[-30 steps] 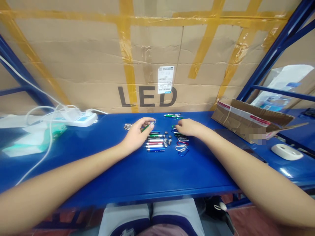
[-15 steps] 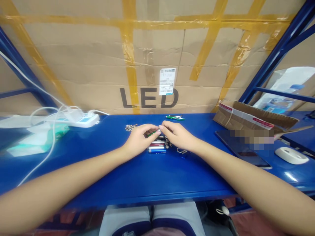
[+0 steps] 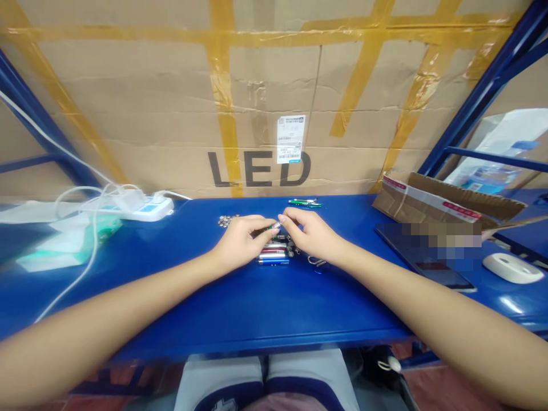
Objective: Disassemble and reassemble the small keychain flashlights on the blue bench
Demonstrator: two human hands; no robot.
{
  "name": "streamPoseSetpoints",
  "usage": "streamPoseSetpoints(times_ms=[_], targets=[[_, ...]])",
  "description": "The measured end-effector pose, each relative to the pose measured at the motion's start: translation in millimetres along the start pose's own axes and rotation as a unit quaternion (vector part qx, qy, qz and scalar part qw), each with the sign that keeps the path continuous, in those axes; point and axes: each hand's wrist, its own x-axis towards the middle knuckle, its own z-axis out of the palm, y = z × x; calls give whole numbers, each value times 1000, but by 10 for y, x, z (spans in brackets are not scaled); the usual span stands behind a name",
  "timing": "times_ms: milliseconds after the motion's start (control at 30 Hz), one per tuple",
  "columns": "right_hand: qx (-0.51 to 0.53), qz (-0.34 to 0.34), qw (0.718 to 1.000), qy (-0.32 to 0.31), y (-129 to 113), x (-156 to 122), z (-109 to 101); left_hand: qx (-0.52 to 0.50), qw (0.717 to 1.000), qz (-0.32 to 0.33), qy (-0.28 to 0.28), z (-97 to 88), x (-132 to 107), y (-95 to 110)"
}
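My left hand (image 3: 240,240) is closed round a slim green penlight (image 3: 276,226), its silvery end pointing toward my right hand. The thumb and fingertips of my right hand (image 3: 309,233) are pinched together right beside that end; whatever they hold is too small to make out. Below the hands lies a row of penlights, with a blue penlight (image 3: 274,262) nearest me and red and silver ones behind it. Small metal end pieces (image 3: 291,248) and a metal clip ring (image 3: 315,261) lie by their right ends. A cluster of button cells (image 3: 225,220) sits beyond my left hand.
Green penlights (image 3: 305,202) lie at the back of the blue table (image 3: 214,319). At left are a power strip (image 3: 149,209) with white cables and a tissue pack (image 3: 55,251). At right are an open cardboard box (image 3: 428,201), a dark phone or tablet (image 3: 411,257) and a white mouse (image 3: 512,268).
My right fingertips have shifted slightly up and right, and more of the penlight's silvery end shows between the hands. The view has tilted a little.
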Motion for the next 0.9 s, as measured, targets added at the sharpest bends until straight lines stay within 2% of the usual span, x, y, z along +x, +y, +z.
streamPoseSetpoints(times_ms=[167, 333, 400, 533, 567, 633, 700, 800, 900], targets=[[-2, -3, 1000, -7, 3, 1, -11, -72, 995, -53, -37, 5, -5, -9], [-7, -38, 999, -16, 34, -2, -35, -229, 960, -139, -77, 25, 7, -31], [-17, -64, 998, -15, 49, 2, -57, -295, 936, -162, -103, 21, 23, -49], [-52, -123, 991, -13, 67, 14, -101, -438, 857, -230, -148, 17, 42, -81], [-57, -129, 990, -13, 67, 17, -106, -457, 844, -239, -149, 18, 41, -87], [-59, -126, 990, -11, 65, 23, -107, -470, 837, -241, -143, 21, 36, -100], [-53, -98, 994, 5, 73, 33, -104, -471, 840, -235, -133, 21, 35, -122], [-42, 3, 997, 57, 127, 65, -112, -472, 846, -223, -106, 0, 58, -180], [-63, 118, 990, 41, 232, 109, -142, -472, 853, -220, -36, -58, 115, -265]])
